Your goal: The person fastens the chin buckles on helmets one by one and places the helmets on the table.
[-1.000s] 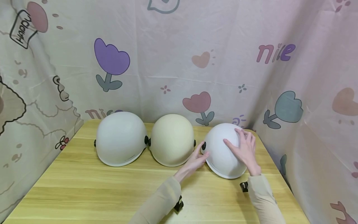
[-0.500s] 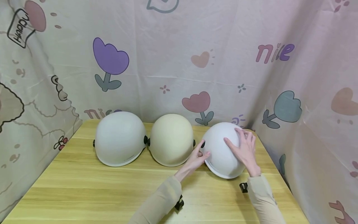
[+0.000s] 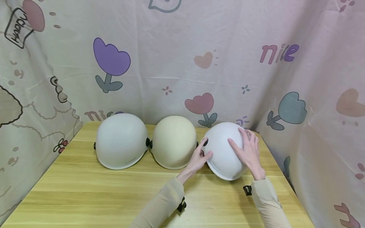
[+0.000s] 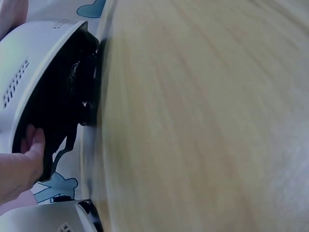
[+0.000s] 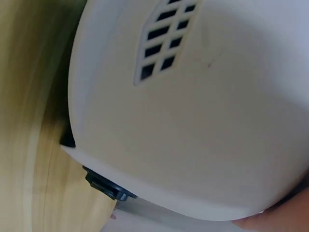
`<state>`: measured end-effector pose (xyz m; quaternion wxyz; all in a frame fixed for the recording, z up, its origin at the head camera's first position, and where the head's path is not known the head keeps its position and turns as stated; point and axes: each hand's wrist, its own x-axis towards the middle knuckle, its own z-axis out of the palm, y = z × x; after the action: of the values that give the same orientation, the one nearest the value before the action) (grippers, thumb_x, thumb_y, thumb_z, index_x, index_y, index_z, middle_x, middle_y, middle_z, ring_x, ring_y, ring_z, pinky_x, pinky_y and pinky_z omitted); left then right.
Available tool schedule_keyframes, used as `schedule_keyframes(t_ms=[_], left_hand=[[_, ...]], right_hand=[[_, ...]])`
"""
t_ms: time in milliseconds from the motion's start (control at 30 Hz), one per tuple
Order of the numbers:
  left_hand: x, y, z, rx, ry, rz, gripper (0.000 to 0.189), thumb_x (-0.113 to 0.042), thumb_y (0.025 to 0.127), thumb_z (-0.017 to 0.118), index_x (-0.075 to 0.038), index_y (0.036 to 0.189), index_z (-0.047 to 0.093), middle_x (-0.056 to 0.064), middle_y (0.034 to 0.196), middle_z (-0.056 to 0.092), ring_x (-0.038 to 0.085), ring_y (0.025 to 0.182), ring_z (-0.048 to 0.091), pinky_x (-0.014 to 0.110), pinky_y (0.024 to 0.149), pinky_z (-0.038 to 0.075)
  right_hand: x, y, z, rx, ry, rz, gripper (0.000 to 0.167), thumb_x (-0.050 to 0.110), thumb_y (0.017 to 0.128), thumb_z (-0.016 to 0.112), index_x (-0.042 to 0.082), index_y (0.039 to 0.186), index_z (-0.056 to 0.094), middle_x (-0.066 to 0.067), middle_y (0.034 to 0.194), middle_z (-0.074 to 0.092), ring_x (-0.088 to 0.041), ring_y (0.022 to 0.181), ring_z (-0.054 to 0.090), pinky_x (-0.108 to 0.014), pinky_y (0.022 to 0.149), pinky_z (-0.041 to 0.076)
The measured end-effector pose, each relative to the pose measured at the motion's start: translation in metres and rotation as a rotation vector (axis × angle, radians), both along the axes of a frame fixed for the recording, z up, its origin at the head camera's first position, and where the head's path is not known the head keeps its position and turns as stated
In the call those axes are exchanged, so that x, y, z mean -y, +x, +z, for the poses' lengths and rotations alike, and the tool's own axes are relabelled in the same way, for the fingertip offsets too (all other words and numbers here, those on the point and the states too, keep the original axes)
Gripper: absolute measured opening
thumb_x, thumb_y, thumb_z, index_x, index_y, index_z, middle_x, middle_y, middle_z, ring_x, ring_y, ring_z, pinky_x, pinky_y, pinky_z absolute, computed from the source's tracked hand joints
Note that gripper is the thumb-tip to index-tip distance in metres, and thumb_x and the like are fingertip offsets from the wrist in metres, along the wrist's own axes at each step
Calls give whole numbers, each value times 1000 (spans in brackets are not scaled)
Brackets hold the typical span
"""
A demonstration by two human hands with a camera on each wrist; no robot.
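A white helmet (image 3: 222, 152) stands at the right end of a row on the table, with its rim tilted up. My left hand (image 3: 198, 158) grips its left edge beside the black side knob (image 3: 205, 142). In the left wrist view, the fingers (image 4: 34, 140) of that hand reach under the rim into the dark interior, where black straps show. Spread over the upper right of the dome, my right hand (image 3: 248, 150) holds the helmet with curved fingers. The right wrist view shows the white shell (image 5: 203, 130) close up, with its vent slots.
A cream helmet (image 3: 174, 142) sits just left of the held one, and a larger white helmet (image 3: 121, 142) sits beyond it. All are on a wooden table (image 3: 94, 196). A printed curtain (image 3: 171, 47) hangs behind and at both sides.
The held helmet has shifted slightly left and a little back, towards the cream helmet. Both hands have kept their hold on it. The other two helmets have stayed in place.
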<state>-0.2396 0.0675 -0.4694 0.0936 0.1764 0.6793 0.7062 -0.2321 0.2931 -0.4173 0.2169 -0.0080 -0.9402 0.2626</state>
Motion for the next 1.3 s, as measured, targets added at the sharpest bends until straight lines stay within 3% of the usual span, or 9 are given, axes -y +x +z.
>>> schedule_keyframes(t_ms=[100, 200, 533, 733, 967, 1133, 1300], left_hand=[[0, -1, 1, -11, 25, -12, 69, -18, 102, 61, -19, 161, 25, 27, 144, 49, 25, 109, 62, 35, 97, 54], [1, -2, 3, -10, 46, -8, 68, -19, 102, 60, -21, 161, 26, 22, 156, 38, 29, 118, 59, 43, 103, 53], [5, -2, 10, -8, 112, 55, 71, -19, 101, 61, -19, 162, 23, 25, 143, 55, 36, 126, 59, 42, 105, 53], [9, -4, 18, -9, 126, 69, 76, -19, 99, 65, -18, 162, 22, 26, 125, 63, 25, 107, 68, 35, 94, 59], [13, -5, 28, 92, 244, -17, 86, -6, 95, 68, -28, 162, 20, 24, 126, 57, 13, 84, 71, 42, 80, 64], [13, -6, 34, 112, 276, -57, 87, -4, 94, 68, -34, 161, 21, 23, 131, 54, 16, 87, 73, 43, 80, 63], [14, -5, 39, 108, 282, -87, 88, -2, 95, 66, -33, 162, 17, 20, 132, 52, 20, 98, 73, 44, 85, 62]], right_hand=[[1, 1, 2, 10, -9, 10, 75, 55, 92, 62, 20, 154, 38, -21, 157, 29, -42, 141, 26, -73, 103, 33], [2, 1, 4, 18, -10, 23, 75, 55, 92, 61, 21, 155, 37, -20, 157, 29, -43, 142, 25, -74, 103, 33], [5, 1, 9, -6, -28, 46, 73, 51, 93, 61, 20, 155, 37, -21, 155, 31, -44, 141, 26, -75, 104, 32], [6, 3, 14, -22, -24, 61, 70, 49, 95, 59, 19, 154, 39, -23, 155, 32, -45, 140, 28, -75, 103, 31], [5, 3, 18, -92, -28, 114, 60, 40, 98, 55, 16, 151, 44, -23, 153, 36, -43, 138, 29, -75, 102, 32], [3, 3, 20, -129, -77, 158, 56, 34, 97, 57, 14, 148, 48, -22, 152, 38, -41, 138, 29, -76, 103, 30], [3, 2, 21, -197, -131, 208, 51, 26, 95, 58, 9, 143, 54, -21, 150, 41, -40, 137, 30, -74, 105, 27]])
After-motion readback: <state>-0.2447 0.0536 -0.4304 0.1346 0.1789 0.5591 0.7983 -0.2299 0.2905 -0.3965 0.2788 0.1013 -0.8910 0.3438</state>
